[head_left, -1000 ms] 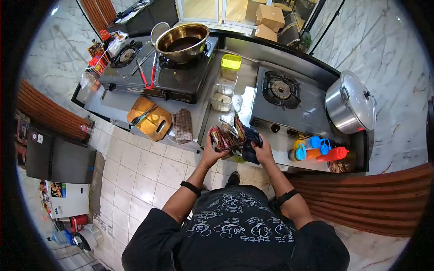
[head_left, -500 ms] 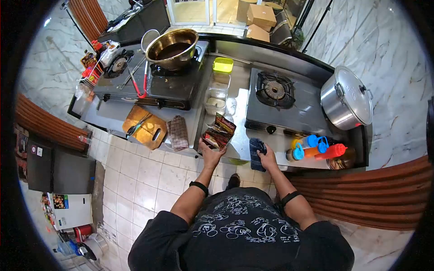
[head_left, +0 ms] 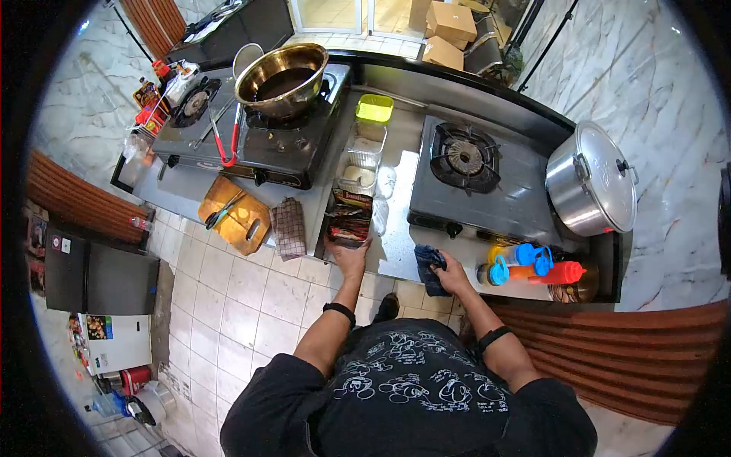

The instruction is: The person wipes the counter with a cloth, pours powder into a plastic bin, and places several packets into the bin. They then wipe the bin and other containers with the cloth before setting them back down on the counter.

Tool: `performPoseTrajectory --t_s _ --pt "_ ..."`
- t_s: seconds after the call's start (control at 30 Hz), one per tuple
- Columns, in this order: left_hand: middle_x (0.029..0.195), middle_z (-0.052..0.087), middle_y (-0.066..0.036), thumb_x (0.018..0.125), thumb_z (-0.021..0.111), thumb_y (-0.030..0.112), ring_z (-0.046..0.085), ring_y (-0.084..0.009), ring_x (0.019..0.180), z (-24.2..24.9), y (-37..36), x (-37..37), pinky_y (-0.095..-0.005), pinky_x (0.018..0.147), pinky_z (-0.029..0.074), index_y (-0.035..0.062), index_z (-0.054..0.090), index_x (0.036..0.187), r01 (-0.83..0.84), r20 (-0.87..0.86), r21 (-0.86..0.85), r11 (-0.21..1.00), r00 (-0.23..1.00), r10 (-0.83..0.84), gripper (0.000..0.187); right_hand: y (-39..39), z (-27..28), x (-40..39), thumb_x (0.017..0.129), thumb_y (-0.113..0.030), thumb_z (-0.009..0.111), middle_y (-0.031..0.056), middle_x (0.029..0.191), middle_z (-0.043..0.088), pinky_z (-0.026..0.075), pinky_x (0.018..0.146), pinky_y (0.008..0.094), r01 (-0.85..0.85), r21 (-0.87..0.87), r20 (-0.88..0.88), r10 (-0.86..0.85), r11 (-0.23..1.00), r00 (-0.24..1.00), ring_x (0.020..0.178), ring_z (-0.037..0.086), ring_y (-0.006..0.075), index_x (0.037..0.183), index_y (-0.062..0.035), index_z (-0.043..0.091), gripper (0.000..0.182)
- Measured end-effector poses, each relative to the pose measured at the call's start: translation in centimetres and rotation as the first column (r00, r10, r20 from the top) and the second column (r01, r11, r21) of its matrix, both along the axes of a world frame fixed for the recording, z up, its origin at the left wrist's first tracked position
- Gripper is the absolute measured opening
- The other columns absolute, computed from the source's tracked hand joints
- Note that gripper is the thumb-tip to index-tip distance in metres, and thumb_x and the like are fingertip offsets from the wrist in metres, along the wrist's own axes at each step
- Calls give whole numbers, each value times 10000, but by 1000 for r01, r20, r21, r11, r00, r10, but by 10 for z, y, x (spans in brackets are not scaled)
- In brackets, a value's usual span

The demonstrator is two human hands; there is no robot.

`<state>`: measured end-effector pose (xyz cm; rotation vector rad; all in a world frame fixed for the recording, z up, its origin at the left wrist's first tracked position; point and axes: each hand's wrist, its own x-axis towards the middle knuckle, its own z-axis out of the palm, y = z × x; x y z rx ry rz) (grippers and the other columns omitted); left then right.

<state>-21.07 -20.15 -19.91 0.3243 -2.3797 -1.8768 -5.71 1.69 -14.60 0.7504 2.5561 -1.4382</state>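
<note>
My left hand (head_left: 349, 257) grips the near end of a small dark open box of red and black sachets (head_left: 349, 225). The box stands on the steel counter between the two stoves, in line with clear plastic tubs (head_left: 358, 177) behind it. White bundles (head_left: 386, 183) sit to its right. In my right hand (head_left: 452, 275) is a bunched dark blue cloth (head_left: 428, 263), held at the counter's front edge. My right fingers are wrapped round the cloth, partly hidden by it.
A brass-coloured bowl of dark liquid (head_left: 285, 84) sits on the left stove, with red-handled tongs (head_left: 228, 148) nearby. A cutting board (head_left: 242, 232) and checked cloth (head_left: 288, 228) lie at the front left. Right are a burner (head_left: 464, 156), lidded pot (head_left: 590, 183) and squeeze bottles (head_left: 560, 273).
My left hand has moved the sachet box left, from tilted above the counter to straight in line with the tubs. My right hand still holds the cloth, slightly lower. The view has shifted a little.
</note>
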Motion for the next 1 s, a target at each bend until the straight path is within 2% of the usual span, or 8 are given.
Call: performPoseTrajectory --t_s 0.1,0.17,0.33,0.63,0.7,0.87,0.97,1.0 --pt "1364 310 -255 534 902 179 347 -364 1273 -13 4 -6 -403 1099 294 -65 100 1400 3 -41 -88 996 999 -6 1205 3 -2 -3 832 -135 642 217 1142 622 461 901 377 -56 44 -7 57 997 998 1056 607 324 1305 -41 484 508" --pt "1373 299 -275 564 886 213 339 -388 1281 -3 8 -6 -406 1092 302 -84 105 1393 8 -43 -371 928 999 -25 1177 3 2 -5 828 -126 641 213 1143 624 461 905 378 -83 65 -5 84 994 996 1055 608 324 1306 -42 485 509" --pt "1374 306 -286 576 876 217 358 -409 1269 3 13 -11 -398 1083 310 -93 108 1390 -8 -21 -267 964 1000 2 1162 8 8 -13 837 -129 658 194 1130 630 447 910 344 -88 -121 18 91 989 996 1048 603 276 1295 -13 482 505" --pt "1355 362 -276 580 869 164 407 -418 1239 -31 14 -24 -415 1056 340 -44 106 1410 11 -114 -302 953 992 -47 1147 4 33 -21 828 -115 660 182 1128 637 461 901 346 -101 -33 -46 100 994 994 1034 615 273 1299 -41 495 504" --pt "1346 371 -281 570 877 161 431 -442 1209 -35 13 -25 -430 1033 368 -37 76 1411 38 -71 -154 987 996 -50 1178 2 33 -21 826 -120 661 181 1123 638 462 897 348 -93 -78 -36 91 993 995 1032 616 273 1297 -39 495 505" --pt "1095 618 -285 625 833 473 613 -392 992 -45 -2 -32 -430 847 485 -123 482 1183 178 160 -374 910 979 -125 889 -5 41 -17 823 -133 661 183 1111 642 466 886 357 -72 -88 -46 69 993 997 1024 620 281 1278 -34 508 490" --pt "1140 595 -288 599 841 490 598 -395 1021 18 6 -21 -421 876 475 -142 461 1198 177 299 -323 930 951 -77 950 -11 43 -11 846 -137 669 184 1148 628 445 923 347 -99 -54 -47 96 994 994 1054 601 269 1295 -7 492 499" --pt "1194 567 -286 593 838 508 574 -399 1068 -27 6 -30 -407 919 458 -145 424 1237 48 93 -421 906 996 -9 1006 -14 43 -9 850 -140 665 187 1160 625 445 926 352 -82 -66 -45 79 994 996 1059 601 275 1295 -13 493 494"
